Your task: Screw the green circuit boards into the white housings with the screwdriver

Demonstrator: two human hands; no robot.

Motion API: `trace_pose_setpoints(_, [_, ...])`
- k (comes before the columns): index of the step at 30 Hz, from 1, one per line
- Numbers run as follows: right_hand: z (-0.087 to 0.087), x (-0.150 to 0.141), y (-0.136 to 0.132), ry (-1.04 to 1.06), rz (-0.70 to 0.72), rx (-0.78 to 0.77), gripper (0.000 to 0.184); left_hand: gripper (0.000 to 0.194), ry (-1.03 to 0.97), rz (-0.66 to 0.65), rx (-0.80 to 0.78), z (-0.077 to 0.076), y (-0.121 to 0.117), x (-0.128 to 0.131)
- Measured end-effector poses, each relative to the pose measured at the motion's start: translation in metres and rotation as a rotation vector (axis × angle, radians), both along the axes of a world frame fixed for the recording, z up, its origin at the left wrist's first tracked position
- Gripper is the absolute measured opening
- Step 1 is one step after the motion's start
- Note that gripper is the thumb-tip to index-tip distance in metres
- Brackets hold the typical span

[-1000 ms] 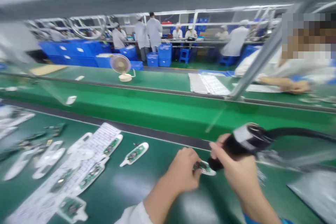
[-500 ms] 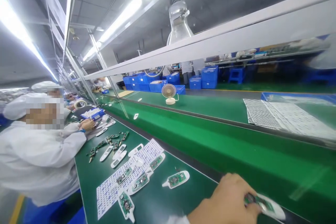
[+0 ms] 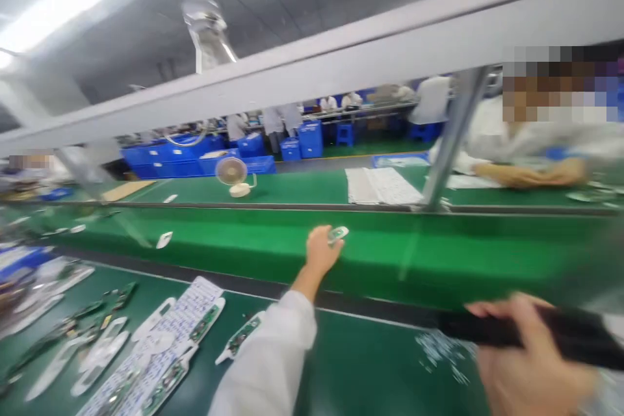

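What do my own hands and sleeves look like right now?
Both hands are bare, with no gloves. The left hand comes out of a loose white cloth sleeve, like a work smock. The right hand sits at the frame's edge, and its sleeve is too blurred to make out.

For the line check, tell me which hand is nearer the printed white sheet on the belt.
Left. The left hand, holding a white-cased circuit board, is up and right of the printed white sheet, apart from it; the right hand, gripping a black tool, lies farther right.
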State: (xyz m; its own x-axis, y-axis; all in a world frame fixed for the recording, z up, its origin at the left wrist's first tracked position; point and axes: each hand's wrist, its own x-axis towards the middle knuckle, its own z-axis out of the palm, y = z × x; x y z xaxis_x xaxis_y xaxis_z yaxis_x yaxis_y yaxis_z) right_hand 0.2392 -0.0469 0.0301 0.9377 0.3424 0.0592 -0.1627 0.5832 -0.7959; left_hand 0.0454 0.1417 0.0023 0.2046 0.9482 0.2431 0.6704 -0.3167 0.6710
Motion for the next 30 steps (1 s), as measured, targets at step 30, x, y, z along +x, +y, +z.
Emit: trace_pose_setpoints(30, [0.008,-0.015,-0.003,-0.304,0.551,-0.142,0.027,0.010,-0.095,-0.420,-0.030,-0.035,-0.171,-0.002])
